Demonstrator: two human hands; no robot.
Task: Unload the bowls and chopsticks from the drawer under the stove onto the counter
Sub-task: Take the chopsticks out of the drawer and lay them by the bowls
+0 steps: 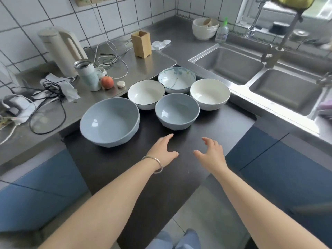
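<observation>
Both hands hover over the dark stove top (215, 130), holding nothing. Left hand (164, 151) has fingers straight and together, pointing to 12 o'clock, thumb out to 3; bracelet (154, 164) on the wrist. Right hand (210, 153) is spread w/ fingers loosely bent, thumb toward 9. Hands sit near each other, not touching. Five bowls stand upright on the stove top, all apart from the hands: big blue bowl (109, 122) at 10 o'clock from the left hand, small blue bowl (177, 111) at 12, black-rimmed white bowl (146, 94) behind and between those two, patterned bowl (177, 79) furthest back, cream bowl (210, 94) at 12 from the right hand. Bowls crowd close; can't tell if rims touch. Steel counter (53, 115) at 9 o'clock carries kettle (62, 49), flask (88, 74), peach (107, 82), cables (48, 97). Wood holder (141, 44) stands at the back; double sink (255, 76) at 2 o'clock. No chopsticks seen.
</observation>
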